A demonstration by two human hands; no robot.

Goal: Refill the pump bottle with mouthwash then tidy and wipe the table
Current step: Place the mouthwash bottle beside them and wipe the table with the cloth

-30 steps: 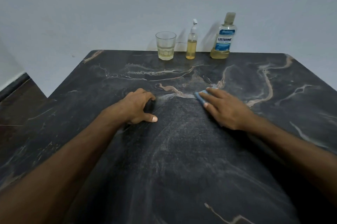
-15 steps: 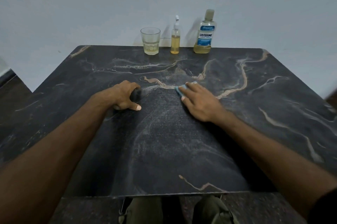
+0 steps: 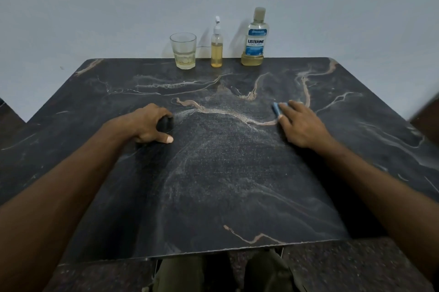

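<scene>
The pump bottle point(image 3: 216, 50) stands at the bench's point(image 3: 237, 184) far edge, between a glass point(image 3: 183, 51) and the Listerine bottle point(image 3: 254, 40). The right hand point(image 3: 300, 124) presses a blue cloth point(image 3: 276, 108) flat with straight fingers; the left hand's point(image 3: 148, 125) grip curls around a dark object point(image 3: 166, 124).

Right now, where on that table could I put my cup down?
The bare stretch of table between the left hand and right hand is free. It is crowded along the wall edge: glass, pump bottle and mouthwash bottle stand in a row.
</scene>
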